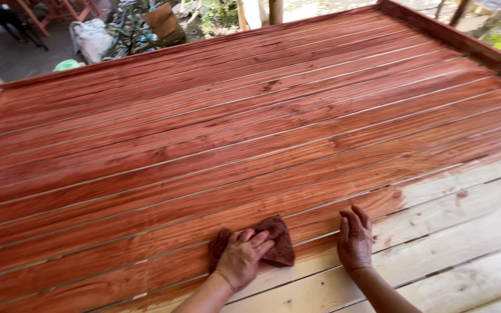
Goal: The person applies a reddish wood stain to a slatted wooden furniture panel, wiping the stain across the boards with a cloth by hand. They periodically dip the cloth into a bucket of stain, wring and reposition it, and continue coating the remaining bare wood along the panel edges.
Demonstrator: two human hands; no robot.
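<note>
A large slatted wooden platform [250, 133] fills the view, most of it stained glossy reddish brown. The planks nearest me at the lower right [459, 243] are bare pale wood with a few red smudges. My left hand [243, 258] presses a dark brown stained rag [279, 240] onto a plank at the edge of the stained area. My right hand [355, 237] rests flat beside it, fingers together, palm down on the boundary between stained and bare wood, holding nothing.
A raised wooden rim [471, 43] runs along the platform's far right edge. Beyond the far edge lie a white sack [91, 37], a green object [68, 65], a basket-like container [162, 20] and red wooden furniture [47, 11] on the ground.
</note>
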